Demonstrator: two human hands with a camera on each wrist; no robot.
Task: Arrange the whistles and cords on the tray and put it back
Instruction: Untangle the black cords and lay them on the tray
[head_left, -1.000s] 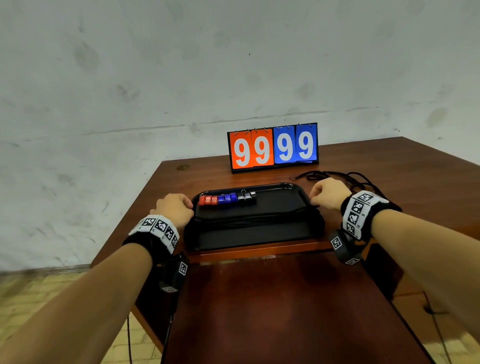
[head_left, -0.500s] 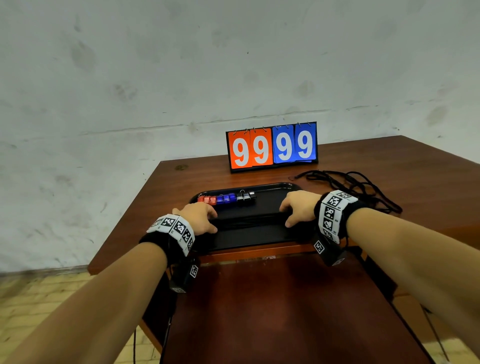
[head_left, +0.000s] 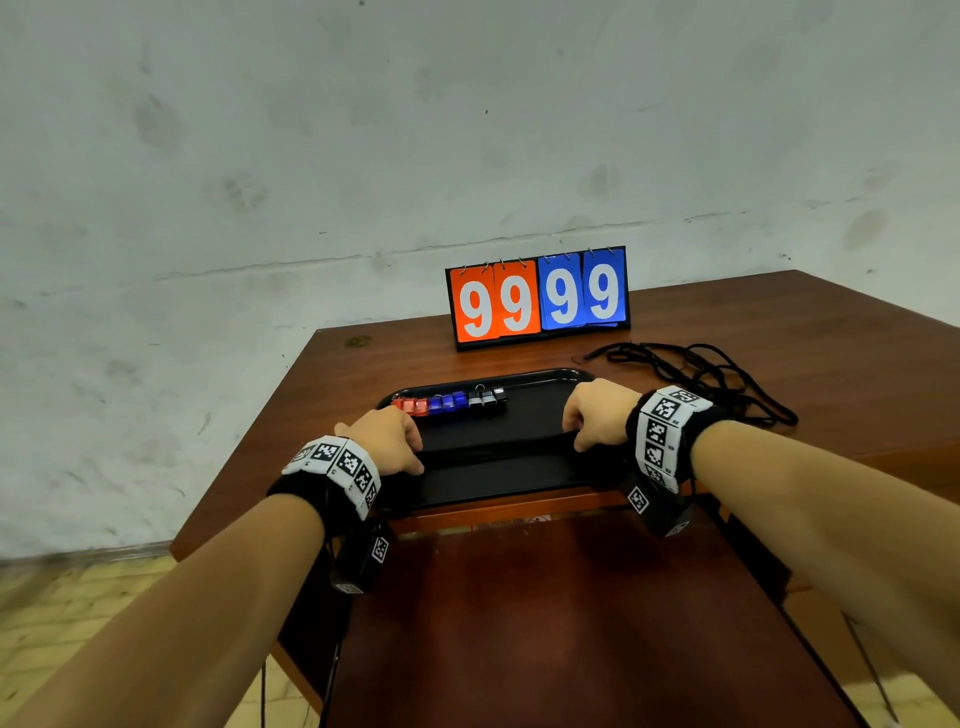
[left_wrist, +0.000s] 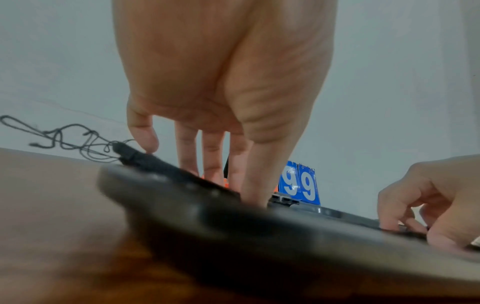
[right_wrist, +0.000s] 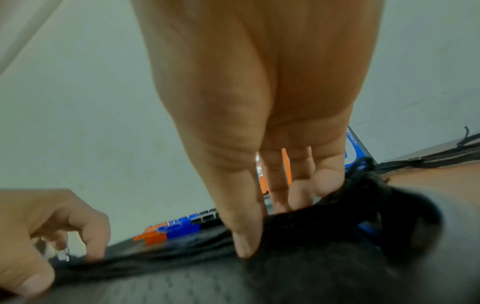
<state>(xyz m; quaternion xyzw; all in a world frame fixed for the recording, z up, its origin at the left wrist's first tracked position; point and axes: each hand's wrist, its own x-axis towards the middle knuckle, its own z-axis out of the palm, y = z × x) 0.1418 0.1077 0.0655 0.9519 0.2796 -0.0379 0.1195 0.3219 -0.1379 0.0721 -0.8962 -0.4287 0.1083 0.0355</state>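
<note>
A black tray lies near the front edge of the upper table. Red, blue and black whistles stand in a row along its back left. A bundle of black cords stretches straight across the tray's middle. My left hand pinches its left end, and my right hand pinches its right end. In the right wrist view the thumb presses the front of the bundle, with the fingers behind it. In the left wrist view the fingers point down onto the cords.
A loose tangle of black cords lies on the table right of the tray. A flip scoreboard reading 99 99 stands behind the tray. A lower brown surface sits in front, below my wrists.
Both hands have moved from the tray's outer ends inward onto the cord bundle. The tray and whistles have stayed in place.
</note>
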